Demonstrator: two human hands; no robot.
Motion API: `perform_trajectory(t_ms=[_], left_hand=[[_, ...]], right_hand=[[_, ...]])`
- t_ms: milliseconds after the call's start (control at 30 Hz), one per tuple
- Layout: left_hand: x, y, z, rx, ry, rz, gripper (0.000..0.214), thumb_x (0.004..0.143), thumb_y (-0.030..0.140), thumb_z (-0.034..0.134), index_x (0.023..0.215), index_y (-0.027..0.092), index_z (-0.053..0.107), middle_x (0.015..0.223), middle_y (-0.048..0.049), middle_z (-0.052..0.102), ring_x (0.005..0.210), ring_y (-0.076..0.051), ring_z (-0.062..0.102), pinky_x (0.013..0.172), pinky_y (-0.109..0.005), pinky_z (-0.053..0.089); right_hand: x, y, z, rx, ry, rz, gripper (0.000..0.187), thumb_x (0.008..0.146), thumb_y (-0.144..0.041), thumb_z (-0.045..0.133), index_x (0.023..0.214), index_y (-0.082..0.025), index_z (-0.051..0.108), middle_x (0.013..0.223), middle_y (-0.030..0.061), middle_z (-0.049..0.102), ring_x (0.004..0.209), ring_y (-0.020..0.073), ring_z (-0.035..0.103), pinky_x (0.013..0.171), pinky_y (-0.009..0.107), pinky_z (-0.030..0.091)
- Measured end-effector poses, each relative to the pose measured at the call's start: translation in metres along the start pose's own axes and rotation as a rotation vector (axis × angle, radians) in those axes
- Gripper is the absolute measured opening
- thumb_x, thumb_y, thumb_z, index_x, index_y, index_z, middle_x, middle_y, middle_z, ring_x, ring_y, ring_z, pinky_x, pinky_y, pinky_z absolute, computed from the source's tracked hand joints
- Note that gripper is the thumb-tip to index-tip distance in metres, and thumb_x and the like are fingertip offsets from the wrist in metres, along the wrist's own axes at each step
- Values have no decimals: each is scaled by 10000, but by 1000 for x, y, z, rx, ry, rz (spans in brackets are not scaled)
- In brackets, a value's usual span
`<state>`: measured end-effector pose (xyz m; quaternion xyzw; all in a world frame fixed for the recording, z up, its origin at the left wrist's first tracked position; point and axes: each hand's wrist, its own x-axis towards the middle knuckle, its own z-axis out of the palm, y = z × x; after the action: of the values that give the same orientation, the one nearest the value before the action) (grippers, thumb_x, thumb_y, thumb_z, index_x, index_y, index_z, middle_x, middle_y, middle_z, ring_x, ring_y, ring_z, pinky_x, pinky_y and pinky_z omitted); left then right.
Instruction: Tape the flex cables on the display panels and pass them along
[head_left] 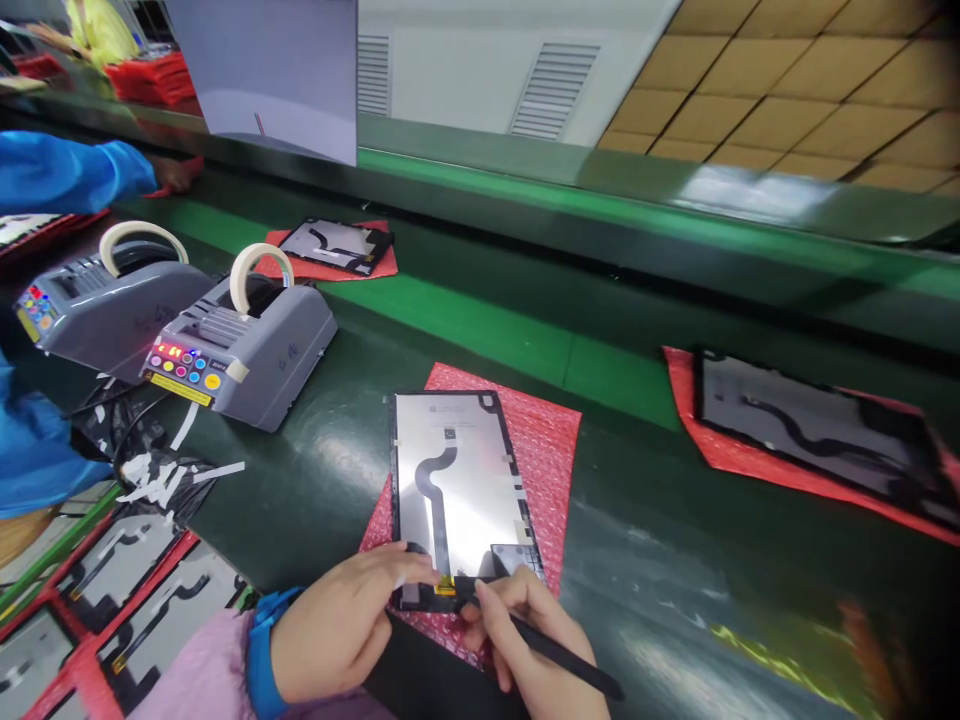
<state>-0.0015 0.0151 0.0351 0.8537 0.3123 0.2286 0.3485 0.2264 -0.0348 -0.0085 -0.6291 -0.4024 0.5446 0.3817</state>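
A tablet display panel (480,440) lies back side up, with a silvery back, black edges and a black flex cable (429,480) winding down it. Under it is a sheet of red bubble wrap (551,470). My left hand (337,620) rests at the panel's lower left corner, fingers stretched out, fingertips by the yellow connector end (445,586) of the cable. In my right hand (532,630) is a slim black pen-shaped tool (566,655), gripped between thumb and fingers. Its front end is by the panel's lower edge near the connector; the exact tip is hard to make out.
Two grey tape dispensers (259,345) (112,300) stand at the left. More panels on red wrap lie at the back (334,245), at the right (817,430) and lower left (169,620). A co-worker's blue sleeve (71,170) reaches in. A green conveyor strip (480,320) runs behind.
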Motion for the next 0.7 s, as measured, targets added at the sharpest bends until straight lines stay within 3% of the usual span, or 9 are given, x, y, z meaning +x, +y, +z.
perform_trajectory(t_ms=[200, 433, 600, 700], left_hand=[[3, 0, 1, 18, -25, 47, 713, 682, -51, 389, 1340, 218, 433, 1260, -69, 676, 1242, -170, 610, 1173, -395, 411], [7, 1, 8, 152, -38, 72, 558, 803, -48, 364, 1286, 202, 488, 1158, -75, 728, 1167, -192, 652, 1147, -416, 411], [7, -1, 10, 165, -34, 81, 559, 797, -44, 369, 1285, 198, 496, 1151, -71, 731, 1165, -181, 650, 1152, -389, 407], [6, -2, 11, 151, 3, 85, 580, 784, -41, 374, 1315, 174, 462, 1187, -83, 716, 1167, -179, 643, 1145, -382, 420]], right_hand=[[1, 3, -1, 4, -12, 3, 419, 873, -597, 653, 691, -233, 555, 575, 17, 704, 341, 103, 525, 404, 230, 455], [-5, -11, 7, -45, 113, -28, 430, 879, -597, 639, 657, -250, 513, 548, -2, 699, 339, 98, 490, 410, 235, 431], [-5, -13, 5, -75, 23, -23, 433, 869, -622, 633, 660, -252, 545, 569, 17, 721, 346, 120, 534, 398, 247, 456], [-5, -15, 6, -60, 83, -20, 436, 864, -626, 638, 662, -252, 543, 564, 8, 712, 347, 111, 519, 410, 243, 456]])
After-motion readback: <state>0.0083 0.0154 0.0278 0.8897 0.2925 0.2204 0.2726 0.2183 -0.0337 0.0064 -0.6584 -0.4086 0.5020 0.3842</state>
